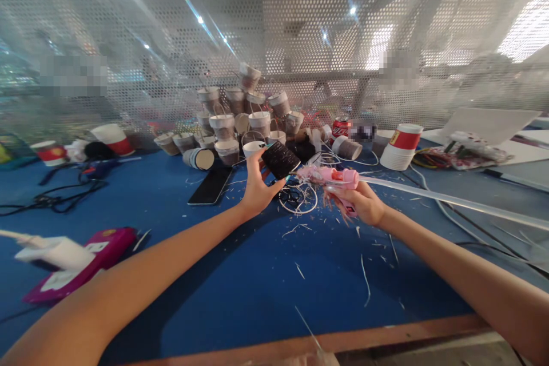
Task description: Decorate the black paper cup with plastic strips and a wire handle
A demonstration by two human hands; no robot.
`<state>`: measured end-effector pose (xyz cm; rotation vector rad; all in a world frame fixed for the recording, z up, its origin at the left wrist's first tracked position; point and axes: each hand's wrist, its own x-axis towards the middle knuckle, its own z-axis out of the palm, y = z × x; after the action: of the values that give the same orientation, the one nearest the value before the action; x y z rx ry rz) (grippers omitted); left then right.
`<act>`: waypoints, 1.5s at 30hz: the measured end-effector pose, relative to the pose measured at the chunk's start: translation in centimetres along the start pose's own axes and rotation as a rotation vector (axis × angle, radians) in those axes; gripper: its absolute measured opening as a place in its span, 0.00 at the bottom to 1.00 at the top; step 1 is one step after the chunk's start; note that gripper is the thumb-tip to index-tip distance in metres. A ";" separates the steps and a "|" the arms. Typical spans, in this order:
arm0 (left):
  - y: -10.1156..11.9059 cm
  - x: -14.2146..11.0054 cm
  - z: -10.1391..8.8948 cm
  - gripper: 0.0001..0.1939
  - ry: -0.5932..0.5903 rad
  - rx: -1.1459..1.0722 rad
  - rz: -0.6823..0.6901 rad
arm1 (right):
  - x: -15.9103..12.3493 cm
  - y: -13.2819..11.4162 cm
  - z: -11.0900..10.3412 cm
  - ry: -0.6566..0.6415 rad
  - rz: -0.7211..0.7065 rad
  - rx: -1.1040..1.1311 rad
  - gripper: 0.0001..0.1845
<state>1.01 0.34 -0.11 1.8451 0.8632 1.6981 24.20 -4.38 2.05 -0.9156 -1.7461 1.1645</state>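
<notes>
Your left hand (257,187) grips the dark cup (281,160), tilted, at the center of the frame. Your right hand (367,203), right of center, grasps the pink glue gun (330,176); its nozzle (294,173) points left at the cup's lower edge (contact cannot be told). A translucent rod (454,200) extends from the gun toward the right edge. Small pails (222,127) are stacked at upper center; a phone (210,186) lies left of center.
</notes>
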 end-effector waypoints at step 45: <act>-0.4 0.1 0.0 0.37 0.004 -0.104 -0.009 | 0.1 -1.0 -0.2 0.107 0.042 0.038 0.18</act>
<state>0.99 0.66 -0.35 1.7669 0.7686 1.7086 24.17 -4.50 3.05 -0.9775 -1.6210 1.1512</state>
